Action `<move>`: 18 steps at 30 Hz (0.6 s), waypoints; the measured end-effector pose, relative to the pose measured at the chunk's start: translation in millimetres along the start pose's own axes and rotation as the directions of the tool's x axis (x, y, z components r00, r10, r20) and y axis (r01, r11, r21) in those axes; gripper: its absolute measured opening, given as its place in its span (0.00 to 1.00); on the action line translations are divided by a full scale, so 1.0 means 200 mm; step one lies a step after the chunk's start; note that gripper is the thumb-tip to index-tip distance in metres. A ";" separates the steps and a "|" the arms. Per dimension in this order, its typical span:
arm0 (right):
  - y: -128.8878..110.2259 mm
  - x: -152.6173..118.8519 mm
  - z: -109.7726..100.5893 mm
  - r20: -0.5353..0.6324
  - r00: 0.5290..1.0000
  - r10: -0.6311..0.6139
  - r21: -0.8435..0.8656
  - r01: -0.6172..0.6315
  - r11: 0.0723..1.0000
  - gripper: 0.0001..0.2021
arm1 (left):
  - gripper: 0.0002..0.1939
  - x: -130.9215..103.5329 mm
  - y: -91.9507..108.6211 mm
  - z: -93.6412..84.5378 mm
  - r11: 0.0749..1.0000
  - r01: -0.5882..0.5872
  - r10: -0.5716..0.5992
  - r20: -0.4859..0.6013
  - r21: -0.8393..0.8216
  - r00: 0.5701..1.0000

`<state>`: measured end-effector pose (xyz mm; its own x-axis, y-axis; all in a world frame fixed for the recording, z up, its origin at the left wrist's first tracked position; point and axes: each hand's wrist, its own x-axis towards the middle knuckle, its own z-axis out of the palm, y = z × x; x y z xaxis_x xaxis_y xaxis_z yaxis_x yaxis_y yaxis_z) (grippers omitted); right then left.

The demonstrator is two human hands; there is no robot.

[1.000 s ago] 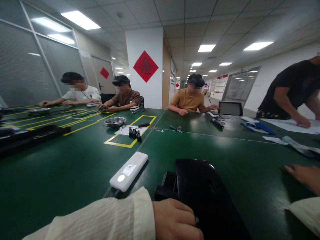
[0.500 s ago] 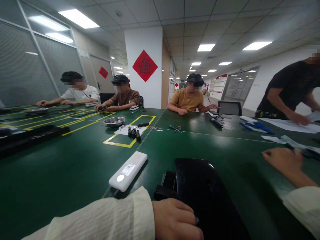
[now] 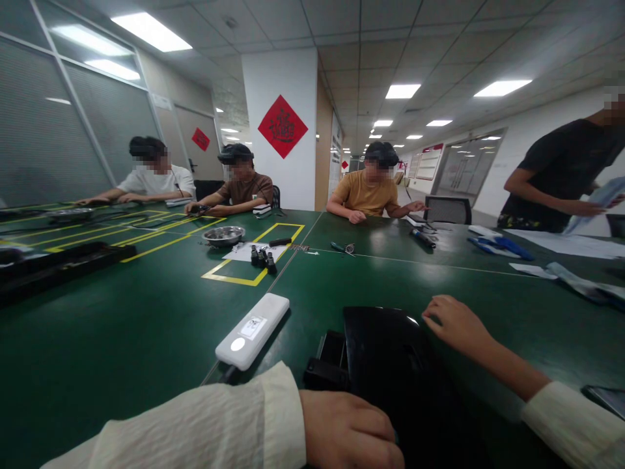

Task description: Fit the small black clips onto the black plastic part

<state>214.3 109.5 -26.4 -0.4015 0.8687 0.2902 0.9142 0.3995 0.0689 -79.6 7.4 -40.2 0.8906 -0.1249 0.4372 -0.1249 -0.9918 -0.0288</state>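
Note:
A glossy black plastic casing lies on the green table in front of me, with a black bracket-like part at its left side. My left hand rests at the casing's near left, its fingers curled closed. A tiny dark teal bit shows at the fingertips; the rest of what they hold is hidden. Just beyond the casing's upper right corner, my right hand hovers with thumb and fingers drawn together. Whatever is between them is too small to make out.
Left of the casing lies a white power bank with a cable. Farther off are a metal bowl, several black cylindrical parts and pliers. Blue gloves lie at right. Three people sit opposite; one stands at right holding sheets.
My right hand has moved left, from the table's right side to the casing's upper right corner. My left hand has barely shifted. The standing person has lifted a sheet.

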 end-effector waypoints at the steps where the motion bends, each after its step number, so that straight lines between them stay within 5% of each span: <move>1: -0.01 -0.01 0.01 0.001 1.000 -0.001 -0.003 0.001 1.000 0.14 | 0.06 0.00 0.00 0.00 1.000 0.003 -0.003 0.004 0.002 1.000; 8: -0.17 -0.02 -0.11 -0.086 0.996 0.000 0.003 0.000 1.000 0.18 | 0.05 0.02 0.00 -0.02 1.000 -0.011 0.011 0.005 0.019 1.000; 13: -0.57 -0.10 -0.26 -0.163 0.940 -0.300 0.282 0.336 0.899 0.20 | 0.04 0.01 0.00 -0.01 0.999 -0.015 0.015 -0.005 0.032 1.000; 18: -0.83 -0.11 -0.31 -0.027 0.833 -0.552 0.271 0.538 0.798 0.22 | 0.06 -0.03 0.00 0.04 0.998 -0.015 0.012 0.046 0.064 0.999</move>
<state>75.5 5.7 13.8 -0.8378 0.4952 0.2299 0.4985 0.8656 -0.0479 -81.4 7.2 -49.7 0.9083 -0.1382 0.3947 -0.1100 -0.9895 -0.0934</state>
